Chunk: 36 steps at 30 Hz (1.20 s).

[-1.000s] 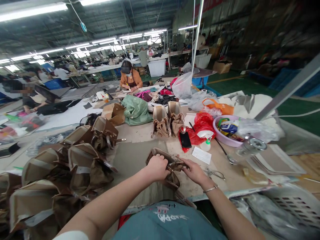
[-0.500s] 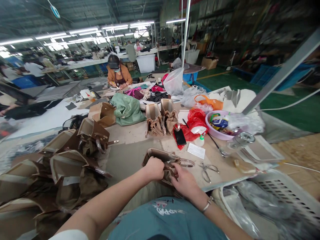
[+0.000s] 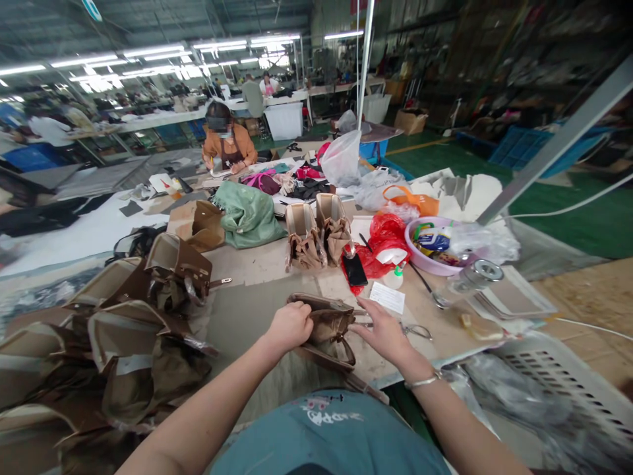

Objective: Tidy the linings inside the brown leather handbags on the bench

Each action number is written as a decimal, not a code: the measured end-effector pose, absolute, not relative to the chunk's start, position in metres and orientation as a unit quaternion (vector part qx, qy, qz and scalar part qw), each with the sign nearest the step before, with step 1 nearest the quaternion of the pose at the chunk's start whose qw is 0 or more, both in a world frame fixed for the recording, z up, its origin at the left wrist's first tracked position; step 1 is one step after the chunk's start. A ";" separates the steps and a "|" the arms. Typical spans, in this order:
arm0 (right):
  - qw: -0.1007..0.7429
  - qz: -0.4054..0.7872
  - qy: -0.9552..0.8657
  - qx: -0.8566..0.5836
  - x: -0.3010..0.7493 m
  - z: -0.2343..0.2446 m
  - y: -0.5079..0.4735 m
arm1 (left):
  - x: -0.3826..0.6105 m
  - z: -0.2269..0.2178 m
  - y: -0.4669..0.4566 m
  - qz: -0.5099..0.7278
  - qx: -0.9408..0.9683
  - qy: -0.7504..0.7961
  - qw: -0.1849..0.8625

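Observation:
A brown handbag [image 3: 330,324] with a loose lining lies on the table in front of me, its mouth facing up. My left hand [image 3: 291,326] is closed on the bag's left edge, fingers curled over the rim. At the bag's right side is my right hand [image 3: 384,333], thumb and fingers apart, close to the handle; whether it touches the handle I cannot tell. A pair of scissors [image 3: 419,331] lies just beyond the right hand, partly hidden by it. A strap hangs from the bag towards my body.
Several unfinished brown bags [image 3: 128,330] crowd the left; two more [image 3: 302,241] stand ahead. Beyond the right hand are a phone [image 3: 355,270], a white card [image 3: 388,297], a glass jar [image 3: 469,284] and a purple basin [image 3: 435,265]. A co-worker [image 3: 228,142] sits across the table.
My hands have moved apart: the left slid to the bag's left rim, the right drew away to the right and its fingers spread. The bag's mouth has widened, showing the lining.

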State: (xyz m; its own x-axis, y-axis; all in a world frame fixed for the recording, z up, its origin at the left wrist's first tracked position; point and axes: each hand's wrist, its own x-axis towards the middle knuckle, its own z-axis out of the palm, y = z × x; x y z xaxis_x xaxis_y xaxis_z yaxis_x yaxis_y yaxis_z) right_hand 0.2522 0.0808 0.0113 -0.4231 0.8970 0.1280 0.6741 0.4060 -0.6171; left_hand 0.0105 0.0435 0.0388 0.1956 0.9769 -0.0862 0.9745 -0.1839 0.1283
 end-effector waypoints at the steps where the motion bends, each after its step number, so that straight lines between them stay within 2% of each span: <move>1: 0.225 0.263 -0.811 -0.472 0.248 0.005 0.087 | 0.011 0.038 0.043 0.010 0.771 0.633 0.078; 5: 0.218 0.320 -0.817 -0.427 0.232 -0.008 0.102 | 0.008 0.037 0.041 0.017 0.771 0.632 0.079; 11: 0.216 0.355 -0.830 -0.371 0.227 -0.003 0.107 | 0.006 0.035 0.038 0.023 0.770 0.634 0.071; 22: 0.239 0.261 -0.856 -0.378 0.226 -0.008 0.097 | 0.001 0.032 0.038 0.021 0.766 0.639 0.069; 29: 0.260 0.236 -0.837 -0.420 0.242 -0.011 0.083 | 0.000 0.026 0.043 0.054 0.805 0.582 0.101; 36: 0.259 0.213 -0.842 -0.422 0.255 -0.017 0.074 | 0.009 0.034 0.049 0.078 0.841 0.529 0.079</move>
State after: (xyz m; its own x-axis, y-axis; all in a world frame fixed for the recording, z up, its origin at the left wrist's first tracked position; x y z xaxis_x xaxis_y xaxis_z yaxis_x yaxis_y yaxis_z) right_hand 0.2547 0.0745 -0.0171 -0.5099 0.8210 0.2568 0.5997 0.5533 -0.5781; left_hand 0.0086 0.0490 0.0343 0.4275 0.9028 0.0473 0.8785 -0.4272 0.2141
